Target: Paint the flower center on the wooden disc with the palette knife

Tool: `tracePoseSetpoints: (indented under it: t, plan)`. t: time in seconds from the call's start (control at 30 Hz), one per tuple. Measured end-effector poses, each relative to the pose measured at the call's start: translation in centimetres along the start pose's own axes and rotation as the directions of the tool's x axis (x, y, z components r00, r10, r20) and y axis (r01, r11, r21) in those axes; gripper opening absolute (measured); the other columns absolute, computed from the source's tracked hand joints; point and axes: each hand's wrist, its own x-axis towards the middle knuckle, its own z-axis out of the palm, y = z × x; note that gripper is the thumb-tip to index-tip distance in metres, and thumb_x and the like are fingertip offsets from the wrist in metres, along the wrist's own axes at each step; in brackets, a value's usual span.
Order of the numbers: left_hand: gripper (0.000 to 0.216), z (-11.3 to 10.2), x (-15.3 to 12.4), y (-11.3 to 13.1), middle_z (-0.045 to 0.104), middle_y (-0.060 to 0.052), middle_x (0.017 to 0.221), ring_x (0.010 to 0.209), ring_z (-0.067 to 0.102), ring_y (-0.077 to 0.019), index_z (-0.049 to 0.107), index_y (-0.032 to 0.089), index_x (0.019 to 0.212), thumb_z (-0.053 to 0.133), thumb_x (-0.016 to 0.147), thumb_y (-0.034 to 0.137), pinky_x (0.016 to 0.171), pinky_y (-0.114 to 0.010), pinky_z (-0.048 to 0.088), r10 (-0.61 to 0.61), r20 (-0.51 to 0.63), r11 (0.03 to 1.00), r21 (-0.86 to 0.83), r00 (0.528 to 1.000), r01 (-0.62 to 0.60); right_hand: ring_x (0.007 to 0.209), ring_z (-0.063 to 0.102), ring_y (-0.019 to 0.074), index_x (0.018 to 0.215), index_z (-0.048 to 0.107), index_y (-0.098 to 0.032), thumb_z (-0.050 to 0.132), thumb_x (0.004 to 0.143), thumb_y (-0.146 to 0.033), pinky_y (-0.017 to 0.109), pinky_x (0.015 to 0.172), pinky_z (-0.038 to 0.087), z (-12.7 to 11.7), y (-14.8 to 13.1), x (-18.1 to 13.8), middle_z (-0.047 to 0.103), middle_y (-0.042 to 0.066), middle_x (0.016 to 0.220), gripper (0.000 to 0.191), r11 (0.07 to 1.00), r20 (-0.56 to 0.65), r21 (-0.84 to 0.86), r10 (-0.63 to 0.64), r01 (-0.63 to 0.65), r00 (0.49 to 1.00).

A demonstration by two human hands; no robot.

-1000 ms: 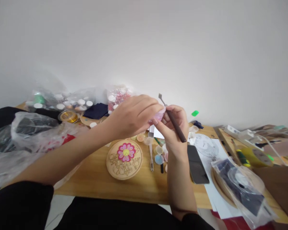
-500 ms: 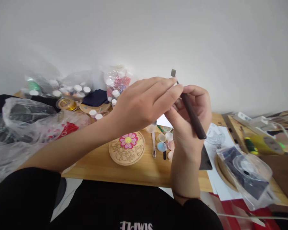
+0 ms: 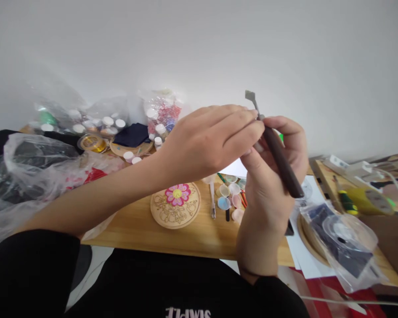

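Note:
My right hand (image 3: 275, 176) is raised above the table and closed round a thin tool (image 3: 278, 157) with a dark brown handle and a small flat metal tip pointing up. My left hand (image 3: 207, 139) reaches across in front of it, fingers together, their tips touching the tool near its metal neck. What the left fingers pinch, if anything, is hidden. Below the hands on the wooden table (image 3: 135, 227) lies a round wooden disc (image 3: 175, 205) with a pink and yellow flower filled in.
Small round paint pots (image 3: 228, 196) and a pen-like tool (image 3: 212, 198) lie beside the disc. Plastic bags (image 3: 33, 163) with white-capped jars fill the left and back. A bagged spool (image 3: 343, 240), papers and a yellow-handled screwdriver (image 3: 343, 198) sit at the right.
Both hands have risen and come nearer the camera, the tool moving up and right. The pale pink pot seen between the fingers a second ago no longer shows.

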Motion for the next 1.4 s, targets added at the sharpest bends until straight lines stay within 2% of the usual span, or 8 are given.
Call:
tracePoseSetpoints:
  t: [0.17,0.37,0.57,0.77,0.9,1.03,1.17,1.4]
  plan:
    - [0.053,-0.3,0.0,0.1,0.062,0.008,0.143,0.139,0.053,-0.0159,0.061,0.030,0.128,0.012,0.107,0.030,0.118,-0.037,0.043,0.000,0.033,1.000,-0.008,0.999,0.000,0.097,0.071,0.0190,0.111,0.055,-0.032,0.068,0.088,-0.030,0.036,0.086,0.062,-0.2,-0.4,-0.1,0.066,0.003,0.104,0.026,0.989,0.023,-0.151,0.003,0.000,1.000]
    - [0.043,0.4,0.1,-0.3,0.068,0.003,0.135,0.133,0.059,-0.0193,0.065,0.029,0.121,0.024,0.107,0.030,0.106,-0.035,0.055,0.002,0.018,0.994,-0.108,1.000,0.000,0.083,0.070,0.0115,0.100,0.066,-0.031,0.081,0.074,-0.018,0.028,0.077,0.062,-0.2,-0.4,0.2,0.068,-0.003,0.093,0.032,0.984,-0.014,0.168,0.070,-0.066,0.997]
    - [0.046,1.4,-0.3,-1.3,0.071,0.002,0.125,0.124,0.066,-0.0173,0.062,0.025,0.120,0.019,0.108,0.029,0.108,-0.039,0.053,0.121,-0.132,0.990,-0.058,0.984,-0.129,0.082,0.071,0.0126,0.102,0.066,-0.035,0.085,0.074,-0.029,0.029,0.077,0.065,-0.1,0.1,0.3,0.069,-0.005,0.090,0.034,0.987,0.017,0.146,0.061,-0.063,0.998]
    - [0.041,0.9,-1.0,-2.0,0.068,0.003,0.135,0.129,0.063,-0.0135,0.061,0.025,0.125,0.025,0.108,0.032,0.108,-0.033,0.053,0.163,-0.140,0.985,-0.036,0.977,-0.169,0.091,0.072,0.0172,0.100,0.064,-0.035,0.083,0.076,-0.030,0.034,0.083,0.067,-0.1,-0.4,0.1,0.072,-0.004,0.093,0.031,0.981,0.031,0.161,0.108,-0.111,0.994]
    - [0.039,1.0,-2.4,-3.5,0.068,0.001,0.135,0.127,0.065,-0.0163,0.061,0.023,0.126,0.029,0.107,0.035,0.106,-0.038,0.055,0.155,-0.169,0.987,-0.004,0.973,-0.158,0.096,0.075,0.0187,0.104,0.064,-0.031,0.075,0.083,-0.025,0.041,0.092,0.064,-0.5,-0.5,0.1,0.074,-0.002,0.102,0.025,0.970,0.054,0.202,0.129,-0.137,0.990]
    - [0.028,2.5,-5.9,-6.7,0.074,-0.009,0.123,0.115,0.070,-0.0162,0.057,0.013,0.127,0.054,0.100,0.021,0.098,-0.032,0.059,0.317,-0.260,0.947,0.138,0.912,-0.290,0.100,0.074,0.0225,0.106,0.061,-0.032,0.072,0.087,-0.031,0.046,0.088,0.064,-1.3,-0.5,0.1,0.072,-0.001,0.106,0.022,0.962,0.090,0.201,0.169,-0.184,0.982]
    - [0.026,4.5,-10.5,-9.9,0.075,-0.009,0.122,0.113,0.070,-0.0167,0.061,0.015,0.122,0.047,0.101,0.020,0.098,-0.034,0.057,0.054,0.053,0.991,0.122,0.997,-0.060,0.100,0.073,0.0227,0.105,0.059,-0.033,0.071,0.088,-0.034,0.046,0.085,0.063,-1.6,-1.1,0.0,0.070,-0.001,0.105,0.021,0.963,0.069,0.193,0.177,-0.187,0.982]
    - [0.037,6.9,-13.5,-11.7,0.072,-0.018,0.122,0.118,0.065,-0.0284,0.061,0.006,0.127,0.052,0.093,0.019,0.101,-0.041,0.052,-0.272,0.491,0.962,0.161,0.828,0.220,0.085,0.074,0.0179,0.099,0.063,-0.028,0.067,0.087,-0.020,0.037,0.074,0.060,-1.2,-2.2,-0.1,0.072,-0.001,0.098,0.015,0.959,0.010,0.225,0.172,-0.170,0.985]
